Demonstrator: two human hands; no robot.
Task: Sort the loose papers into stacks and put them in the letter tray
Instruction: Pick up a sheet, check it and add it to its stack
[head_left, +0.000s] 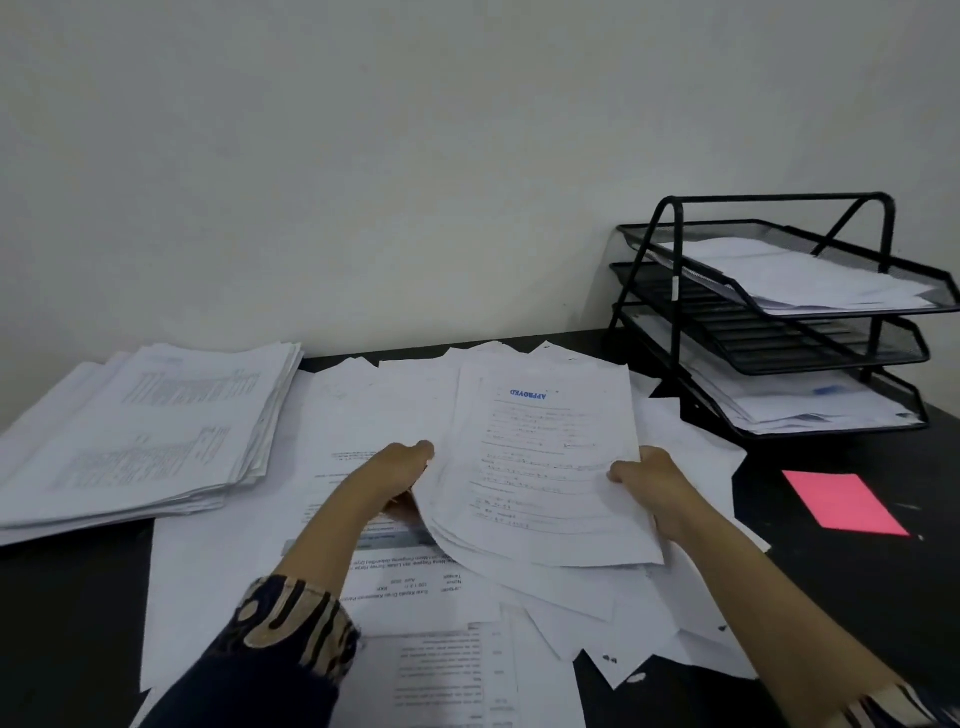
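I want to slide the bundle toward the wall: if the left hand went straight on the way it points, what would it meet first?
Probably only loose papers on the desk. The left hand, gripping the APPROVED bundle, points toward the wall. The side stack looks left of that line, though depth is unclear.

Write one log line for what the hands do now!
left hand: holds paper bundle | right hand: holds bundle | letter tray: middle shelf empty

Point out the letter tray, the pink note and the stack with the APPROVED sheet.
letter tray (779, 312): head view, front rim of its top tier.
pink note (844, 501): head view, middle of the sheet.
APPROVED stack (540, 447): head view, middle of the top page.
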